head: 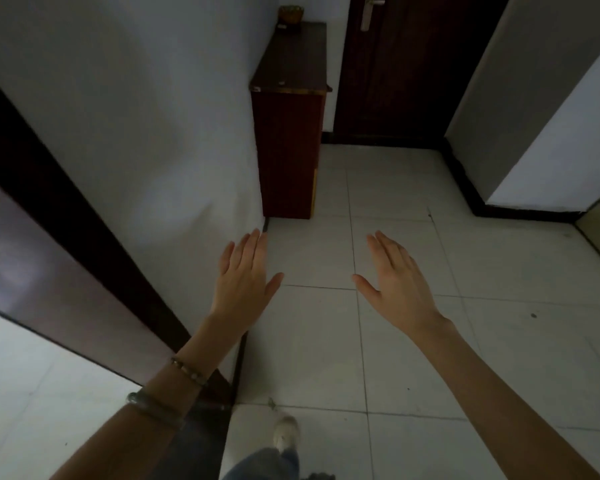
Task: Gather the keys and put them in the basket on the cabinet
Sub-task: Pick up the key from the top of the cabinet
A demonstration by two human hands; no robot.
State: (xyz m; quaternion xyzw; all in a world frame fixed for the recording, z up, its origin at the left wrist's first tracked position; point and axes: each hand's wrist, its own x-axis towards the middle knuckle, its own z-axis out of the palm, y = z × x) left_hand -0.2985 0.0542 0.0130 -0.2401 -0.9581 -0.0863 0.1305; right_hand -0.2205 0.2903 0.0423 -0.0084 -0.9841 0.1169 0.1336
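Both the left hand (243, 275) and right hand (397, 282) were spread flat and empty, the woven basket (291, 13) sat at twelve o'clock on the cabinet (291, 60), and finding the unseen keys came first.

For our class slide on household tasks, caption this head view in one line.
Both hands, left and right, open and empty in a tiled hallway, basket waiting on the far cabinet.

A dark wooden door (392, 71) with a metal handle (369, 12) stands beyond the pale tiled floor (395, 202).
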